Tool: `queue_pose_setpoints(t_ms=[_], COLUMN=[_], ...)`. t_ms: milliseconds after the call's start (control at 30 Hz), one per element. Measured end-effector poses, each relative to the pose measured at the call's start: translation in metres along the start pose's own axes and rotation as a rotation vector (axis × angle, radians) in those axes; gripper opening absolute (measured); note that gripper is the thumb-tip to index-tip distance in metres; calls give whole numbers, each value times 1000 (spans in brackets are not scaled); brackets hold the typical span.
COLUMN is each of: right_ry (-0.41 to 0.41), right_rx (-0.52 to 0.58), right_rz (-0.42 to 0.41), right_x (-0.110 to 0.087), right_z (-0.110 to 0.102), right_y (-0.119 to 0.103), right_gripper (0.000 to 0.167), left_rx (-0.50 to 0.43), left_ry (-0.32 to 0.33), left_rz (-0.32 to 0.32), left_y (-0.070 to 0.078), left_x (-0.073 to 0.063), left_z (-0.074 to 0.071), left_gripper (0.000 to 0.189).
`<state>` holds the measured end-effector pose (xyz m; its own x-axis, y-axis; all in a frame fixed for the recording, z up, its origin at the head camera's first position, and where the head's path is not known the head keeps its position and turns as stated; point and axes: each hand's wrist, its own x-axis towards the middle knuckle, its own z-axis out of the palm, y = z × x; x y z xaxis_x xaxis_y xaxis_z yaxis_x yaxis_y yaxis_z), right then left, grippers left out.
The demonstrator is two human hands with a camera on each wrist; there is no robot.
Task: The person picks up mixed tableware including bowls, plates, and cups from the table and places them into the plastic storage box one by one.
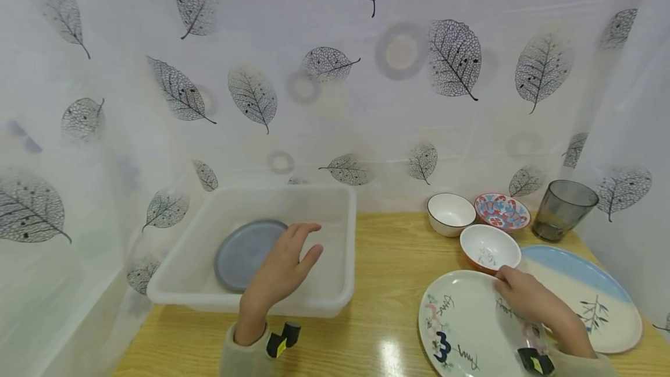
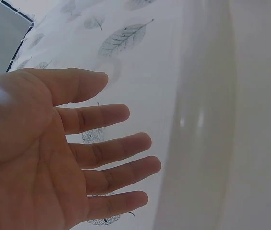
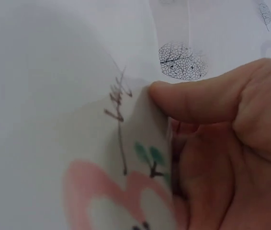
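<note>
My right hand [image 1: 531, 298] grips the far right edge of a large pale oval plate [image 1: 466, 319] painted with flowers and dark lettering. In the right wrist view the thumb lies over the plate's painted face [image 3: 92, 139], and the other fingers curl behind its rim. My left hand [image 1: 282, 263] hangs over a white plastic tub [image 1: 335, 295], thumb and fingers spread, holding nothing. Beneath it, a blue-grey round plate [image 1: 241, 258] lies in the tub, partly hidden by the hand. The left wrist view shows the left palm [image 2: 30, 143] with fingers extended.
A blue-and-cream plate [image 1: 612, 313] with a painted sprig lies at the right, partly behind my right arm. Behind are an orange-sided white bowl [image 1: 489, 246], a dark-rimmed white bowl [image 1: 451, 214], a patterned red-rimmed dish [image 1: 502, 212] and a grey tumbler [image 1: 562, 211]. A leaf-print curtain [image 1: 293, 150] surrounds the wooden table [image 1: 387, 266].
</note>
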<state>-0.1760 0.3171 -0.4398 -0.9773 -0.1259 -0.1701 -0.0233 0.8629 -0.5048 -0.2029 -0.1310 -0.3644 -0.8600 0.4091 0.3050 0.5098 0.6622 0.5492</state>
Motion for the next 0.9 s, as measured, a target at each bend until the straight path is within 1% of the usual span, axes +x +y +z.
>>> queue_pose_setpoints(t_ms=[133,300,433,567,733,833,900], right_ry=[8,-3,-6,-1,41,52,66], right_rx=[33,100,163,234,297,366,390], right_rz=[-44,-71,-85,-81,-108,-108,-105], right_x=[-3,-6,-6,-6,-7,-7,-6], right_z=[-1,-3,-4,-5,-3,-1,0], right_y=[-1,-3,-3,-4,-5,-6,-7], right_gripper=[12,12,15,18,17,16,16], left_rx=[4,2,-1,-2,-6,-10,-10], left_ry=[3,1,2,6,7,7,8], left_rz=[1,0,0,4,8,10,13], left_y=[0,0,0,0,-1,-1,-1], left_x=[0,0,0,0,0,0,0], left_z=[1,1,1,1,0,0,0], left_gripper=[37,37,37,36,36,36,36])
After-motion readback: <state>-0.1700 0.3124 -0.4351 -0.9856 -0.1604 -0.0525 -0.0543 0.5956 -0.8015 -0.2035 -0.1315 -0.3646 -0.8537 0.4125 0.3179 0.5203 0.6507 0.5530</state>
